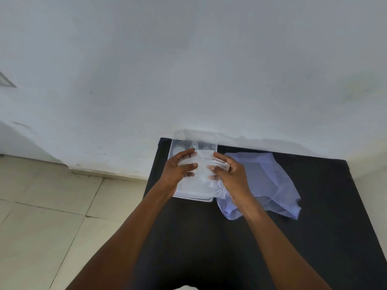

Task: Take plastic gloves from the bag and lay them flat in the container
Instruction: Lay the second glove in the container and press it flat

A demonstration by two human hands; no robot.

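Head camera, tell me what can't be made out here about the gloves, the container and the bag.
- Gloves: how many are stacked cannot be counted; clear plastic layers blur together under the left hand and right hand.
- Container: its floor is covered by the gloves and hands.
- Bag: contents unreadable through translucent film; the right wrist covers its near corner.

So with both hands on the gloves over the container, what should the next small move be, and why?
Probably press and smooth the gloves down flat. Both the left hand and the right hand already hold them over the clear container, so little seems left but flattening. The bag lies apart, to the right.
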